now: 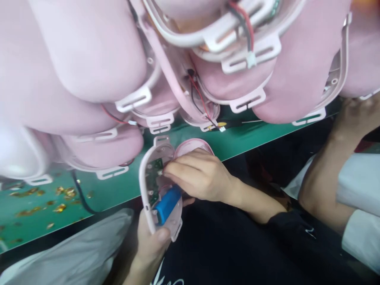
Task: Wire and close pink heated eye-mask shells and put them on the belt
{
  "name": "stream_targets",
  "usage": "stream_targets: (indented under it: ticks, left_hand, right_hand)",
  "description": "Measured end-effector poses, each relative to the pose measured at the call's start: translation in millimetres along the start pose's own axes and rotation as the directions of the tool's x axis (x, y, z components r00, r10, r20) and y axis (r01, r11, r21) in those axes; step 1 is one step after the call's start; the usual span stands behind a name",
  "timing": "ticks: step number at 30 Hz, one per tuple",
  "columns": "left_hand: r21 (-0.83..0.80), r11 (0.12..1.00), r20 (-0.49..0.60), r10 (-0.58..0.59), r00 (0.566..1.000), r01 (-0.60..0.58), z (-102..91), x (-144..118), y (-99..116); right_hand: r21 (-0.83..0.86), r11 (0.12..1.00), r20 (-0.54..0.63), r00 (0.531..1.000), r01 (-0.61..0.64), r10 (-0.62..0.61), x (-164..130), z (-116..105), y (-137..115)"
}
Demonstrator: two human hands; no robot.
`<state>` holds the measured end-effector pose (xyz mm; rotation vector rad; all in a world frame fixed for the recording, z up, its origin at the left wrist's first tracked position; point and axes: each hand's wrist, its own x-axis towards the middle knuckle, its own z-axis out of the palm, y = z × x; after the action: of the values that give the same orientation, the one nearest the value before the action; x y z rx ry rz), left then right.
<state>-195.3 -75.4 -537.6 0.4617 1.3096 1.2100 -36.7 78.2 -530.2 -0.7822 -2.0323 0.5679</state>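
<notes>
My left hand grips the lower end of an open pink plastic shell, its thumb over the rim. Inside the shell lie a green circuit board and a blue cylindrical battery, with a thin reddish wire near them. Reaching in from the right, my right hand has its fingers pinched together at the board's edge, by a small white connector. What those fingertips hold is hidden. Behind that hand, a second rounded pink shell part shows its rim.
Many pink shells are piled along the green table, some with red and black wires hanging out. Small gold-coloured pieces and a black cable lie at the left. Another person's arm is at the right.
</notes>
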Motion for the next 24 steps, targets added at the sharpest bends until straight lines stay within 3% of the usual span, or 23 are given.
stream_targets:
  ticks: [4, 7, 9, 12, 14, 20, 24]
  left_hand:
    - [-0.034, 0.999, 0.16, 0.036, 0.986, -0.031, 1.1, 7, 1]
    - [-0.017, 1.0, 0.208, 0.005, 0.978, -0.002, 7.7, 17, 12]
    - [0.027, 1.0, 0.206, -0.01, 0.979, 0.004, 12.2, 23, 22]
    - [0.08, 0.996, 0.223, -0.051, 0.973, 0.034, 14.7, 27, 36]
    - [0.093, 0.995, 0.24, -0.068, 0.968, 0.046, 12.2, 28, 40]
    - [-0.076, 0.996, 0.294, -0.014, 0.956, 0.037, -5.3, 32, 20]
    - [-0.261, 0.965, 0.236, 0.029, 0.971, 0.035, -12.2, 29, 6]
  right_hand:
    - [0.031, 0.999, 0.01, 1.0, 0.017, -0.018, -2, -11, 0]
    - [-0.151, 0.988, -0.064, 0.997, 0.022, -0.032, -4, -18, 9]
    - [-0.226, 0.973, -0.034, 0.998, 0.039, -0.048, -4, -19, 17]
    - [-0.155, 0.987, 0.062, 0.997, 0.053, -0.044, 0, -15, 28]
    - [-0.1, 0.994, 0.041, 0.999, 0.036, -0.032, 3, -11, 31]
    - [-0.205, 0.972, 0.054, 0.992, 0.119, -0.11, 3, -27, 28]
    - [-0.228, 0.971, 0.002, 0.997, -0.073, 0.076, -19, -44, 21]
